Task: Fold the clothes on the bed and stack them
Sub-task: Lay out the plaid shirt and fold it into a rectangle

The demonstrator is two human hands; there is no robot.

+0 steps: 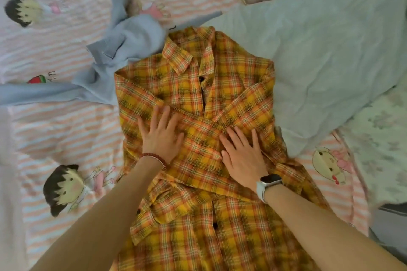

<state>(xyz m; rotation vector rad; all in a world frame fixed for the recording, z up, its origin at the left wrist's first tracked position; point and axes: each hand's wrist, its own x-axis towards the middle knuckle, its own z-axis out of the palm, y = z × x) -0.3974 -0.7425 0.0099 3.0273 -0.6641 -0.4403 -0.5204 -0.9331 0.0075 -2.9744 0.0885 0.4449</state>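
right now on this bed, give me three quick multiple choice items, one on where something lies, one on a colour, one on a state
1. Where does the blue garment lie relative to the plaid shirt?
A. by its collar and left shoulder
B. folded on top of it
C. below its hem

2. Which colour leads in the plaid shirt?
A. green
B. yellow-orange
C. purple

3. How are the shirt's sleeves?
A. spread out sideways
B. rolled up
C. crossed over the front

Answers: 1 A, it sits crumpled up and left of the collar. 2 B, yellow-orange checks cover it. 3 C, they cross under the left hand and right hand, both pressing flat.
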